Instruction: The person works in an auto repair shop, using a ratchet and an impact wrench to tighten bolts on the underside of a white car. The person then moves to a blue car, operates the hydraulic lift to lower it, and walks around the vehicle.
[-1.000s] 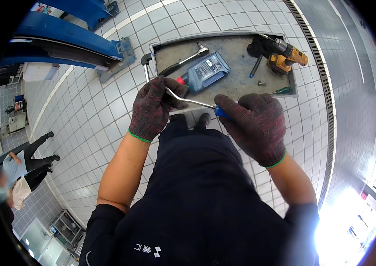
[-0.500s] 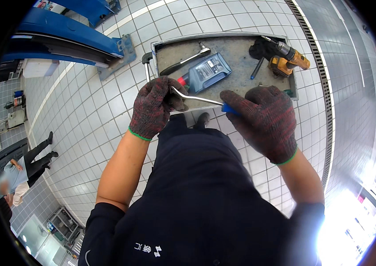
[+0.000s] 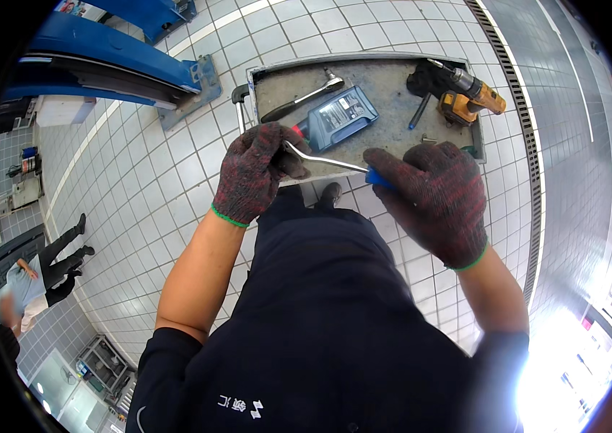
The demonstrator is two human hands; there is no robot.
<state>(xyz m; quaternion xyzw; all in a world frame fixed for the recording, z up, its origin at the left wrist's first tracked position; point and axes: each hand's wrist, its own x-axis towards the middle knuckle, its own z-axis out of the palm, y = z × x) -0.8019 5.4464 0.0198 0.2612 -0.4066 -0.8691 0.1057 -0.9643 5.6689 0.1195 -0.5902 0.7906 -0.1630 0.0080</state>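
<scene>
Both hands wear dark grey and red knit gloves with green cuffs. My right hand (image 3: 439,198) is closed round the blue handle of a hand tool with a bent metal shaft (image 3: 331,162). The shaft points left across my front. At its far tip the fingers of my left hand (image 3: 248,173) are curled and closed on the metal end. Whether a small part is also pinched there is hidden. Just beyond my hands, a blue-grey plastic bottle (image 3: 346,115) with a red cap lies in a cart tray (image 3: 389,79). Beside it lies a ratchet wrench (image 3: 306,99).
At the tray's right are a yellow cordless drill (image 3: 475,97), a black cloth-like bundle (image 3: 421,78), a dark pen-like tool (image 3: 419,112) and a small metal piece (image 3: 429,139). Blue lift arms (image 3: 111,50) reach in at upper left. A person (image 3: 35,278) is at far left.
Both hands and the blue-handled tool have shifted slightly to the right. The small metal piece in the tray shows more plainly. Both grips look the same.
</scene>
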